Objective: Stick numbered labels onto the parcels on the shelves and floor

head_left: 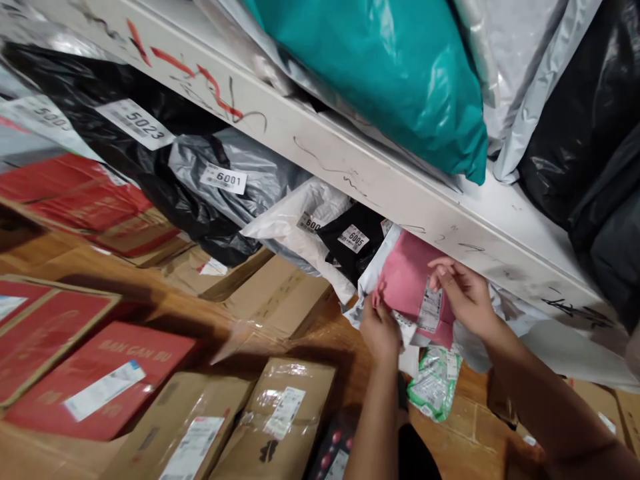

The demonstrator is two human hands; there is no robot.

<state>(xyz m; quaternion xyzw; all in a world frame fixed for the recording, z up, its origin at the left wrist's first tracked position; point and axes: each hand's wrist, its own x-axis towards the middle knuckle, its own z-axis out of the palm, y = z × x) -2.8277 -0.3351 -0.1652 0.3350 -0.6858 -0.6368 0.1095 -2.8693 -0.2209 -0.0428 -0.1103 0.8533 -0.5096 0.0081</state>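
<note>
A pink plastic parcel (407, 277) with a white shipping label sticks out from under the white shelf (400, 193). My left hand (380, 327) pinches its lower left edge, fingers closed on the plastic. My right hand (463, 293) grips its right side near the label, fingers curled round it. A black parcel marked 6005 (353, 243) lies just left of the pink one, and a white parcel (300, 223) beside that. A green and white packet (435, 380) hangs just below my hands.
Grey bag marked 6001 (225, 177) and black bag marked 5023 (135, 127) lie further left under the shelf. A teal bag (395, 73) and grey and black bags sit on top. Brown cartons (280, 420) and red boxes (100, 380) cover the floor below.
</note>
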